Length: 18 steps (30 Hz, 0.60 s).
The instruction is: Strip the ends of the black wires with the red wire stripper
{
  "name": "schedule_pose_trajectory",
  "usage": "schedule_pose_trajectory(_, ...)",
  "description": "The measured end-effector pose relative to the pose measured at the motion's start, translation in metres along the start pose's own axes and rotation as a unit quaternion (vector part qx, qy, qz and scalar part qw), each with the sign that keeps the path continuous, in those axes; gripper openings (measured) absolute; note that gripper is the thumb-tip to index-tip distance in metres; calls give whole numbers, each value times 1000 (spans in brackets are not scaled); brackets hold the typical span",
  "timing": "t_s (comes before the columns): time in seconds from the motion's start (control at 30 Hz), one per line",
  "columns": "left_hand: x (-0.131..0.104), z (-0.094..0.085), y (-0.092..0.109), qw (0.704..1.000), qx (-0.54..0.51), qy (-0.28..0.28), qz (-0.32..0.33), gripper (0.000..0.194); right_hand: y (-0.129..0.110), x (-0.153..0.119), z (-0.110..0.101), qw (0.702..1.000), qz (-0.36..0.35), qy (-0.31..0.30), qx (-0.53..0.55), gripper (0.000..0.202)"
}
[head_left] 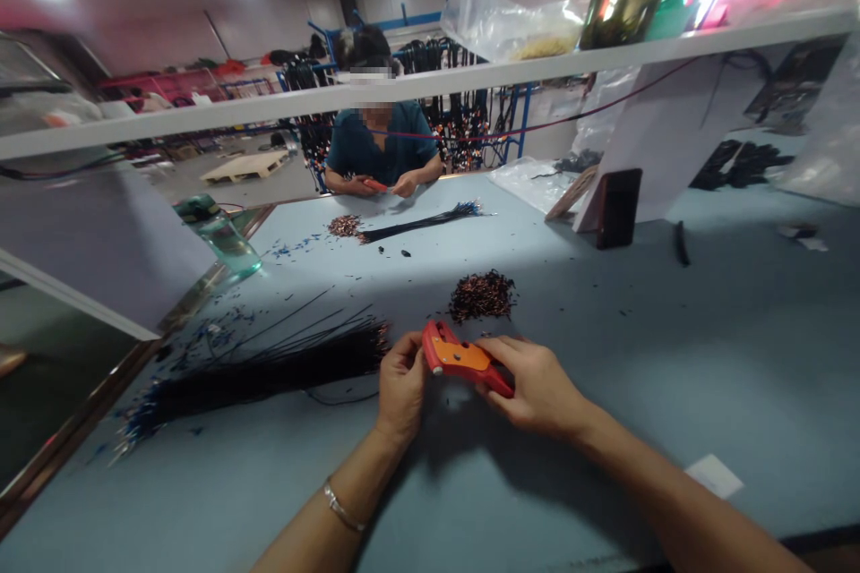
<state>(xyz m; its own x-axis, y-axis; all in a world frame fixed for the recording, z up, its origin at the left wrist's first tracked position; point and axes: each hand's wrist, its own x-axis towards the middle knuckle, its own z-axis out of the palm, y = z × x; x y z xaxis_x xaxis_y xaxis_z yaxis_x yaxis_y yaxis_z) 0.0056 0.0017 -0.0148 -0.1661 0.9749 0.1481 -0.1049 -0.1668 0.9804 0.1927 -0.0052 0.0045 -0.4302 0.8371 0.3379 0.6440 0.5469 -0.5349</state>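
Observation:
My right hand (537, 380) is wrapped round the handles of a red and orange hand tool (463, 358), held above the blue-grey table (739, 358). At the tool's jaw end, my left hand (403, 385) has its fingers pinched together; what they hold is too small to make out. A thick bundle of black wires (269, 376) lies to the left, its right ends beside my left hand and its blue-tipped ends at the lower left. Just behind the tool sits a pile of small dark and copper-coloured pieces (482, 295).
Across the table a person (382, 143) holds a red tool near a smaller wire bundle (423, 222) and pile (344, 226). A green bottle (228, 242) lies at the left; a dark phone (619, 208) leans at the right. A white shelf bar (269, 106) crosses above.

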Motion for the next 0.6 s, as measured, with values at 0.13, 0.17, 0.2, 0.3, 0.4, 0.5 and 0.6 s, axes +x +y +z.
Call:
schedule_pose_trajectory(0.13, -1, -3, 2, 999, 36, 26, 18, 19, -4, 1, -11, 966, 95, -91, 225, 28)
schedule_pose_trajectory(0.17, -1, -3, 2, 998, 45, 34, 22, 18, -3, 1, -12, 937, 120, -121, 306, 27)
schedule_pose_trajectory(0.2, -2, -3, 3, 997, 54, 39, 24, 17, -2, 0, -12, 899, 146, -146, 386, 28)
schedule_pose_trajectory(0.3, -3, -2, 5, 996, 77, 41, 19, 16, 5, 0, -7, 791, 203, -176, 549, 37)
schedule_pose_trajectory(0.4, -4, 1, 5, 995, 91, 33, 3, 16, 10, 0, -1, 771, 219, -163, 576, 40)
schedule_pose_trajectory(0.5, -5, 5, 5, 996, 92, 18, -8, 16, 9, 1, 0, 800, 210, -156, 540, 40)
schedule_pose_trajectory(0.6, -8, 7, 5, 997, 78, -7, -14, 19, 0, 1, -4, 864, 182, -146, 446, 27)
